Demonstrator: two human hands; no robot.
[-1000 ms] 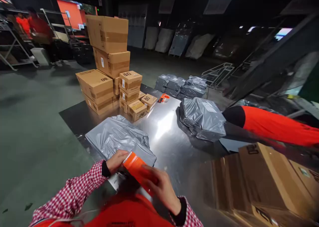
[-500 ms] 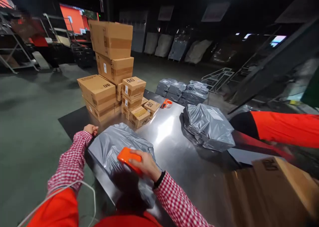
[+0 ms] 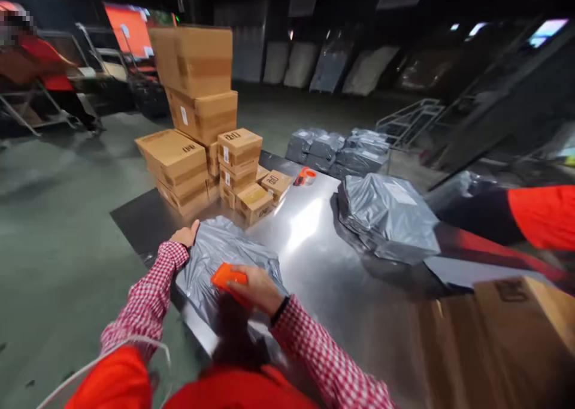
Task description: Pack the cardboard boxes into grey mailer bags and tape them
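A grey plastic mailer bag (image 3: 233,250) lies flat on the shiny steel table (image 3: 309,247) right in front of me. My left hand (image 3: 185,235) rests on the bag's far left corner, fingers spread. My right hand (image 3: 254,289) grips a flat orange handheld device (image 3: 227,275) and holds it over the near part of the bag. Both my sleeves are red-and-white check.
Stacked cardboard boxes (image 3: 202,127) stand at the table's far left, an orange tape dispenser (image 3: 305,176) beside them. A second grey bag (image 3: 389,214) lies at the right, more grey bags (image 3: 341,148) behind. Another person's orange sleeve (image 3: 539,214) reaches in at the right. A brown box (image 3: 507,337) is near right.
My left hand let go of the orange device and moved out to the bag's far left corner. My right hand carried the device forward over the bag. The view shifted slightly.
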